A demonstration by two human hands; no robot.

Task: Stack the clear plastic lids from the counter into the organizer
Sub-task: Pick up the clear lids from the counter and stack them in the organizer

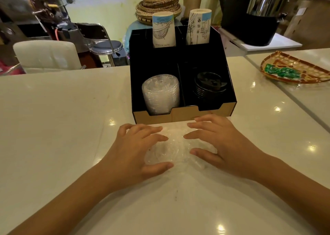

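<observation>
A few clear plastic lids (175,146) lie overlapping on the white counter just in front of the black organizer (230,99). My left hand (137,151) rests on their left side and my right hand (219,145) on their right side, fingers spread over the lids and pointing toward each other. Neither hand lifts anything. In the organizer's front left compartment stands a stack of clear lids (160,93). Its front right compartment holds a stack of black lids (209,85).
Two stacks of paper cups (163,29) stand in the organizer's rear compartments. A woven tray with green items (292,69) lies at the right on the counter. A white chair (46,55) and a stool are beyond the counter's far edge.
</observation>
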